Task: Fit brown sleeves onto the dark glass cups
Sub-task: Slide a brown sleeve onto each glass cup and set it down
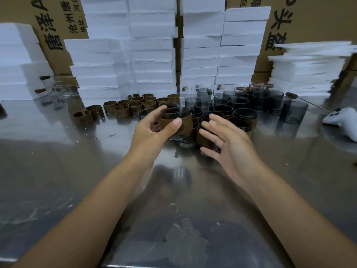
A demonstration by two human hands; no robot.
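My left hand (152, 130) grips a dark glass cup (178, 113) that wears a brown sleeve (186, 122), held just above the steel table. My right hand (226, 144) hovers beside it with fingers straight and spread, holding nothing. Behind my hands stand several sleeved cups (244, 120). Further back and right are several bare dark glass cups (293, 111). Several empty brown sleeves (121, 110) lie in a group at the back left.
The shiny steel table (77, 171) reaches to the near edge. White foam boxes (152, 55) are stacked along the back, with cardboard cartons behind. Foam sheets (307, 70) are piled at the right. A white controller (342, 120) lies at the far right. Clear glasses (63, 89) stand back left.
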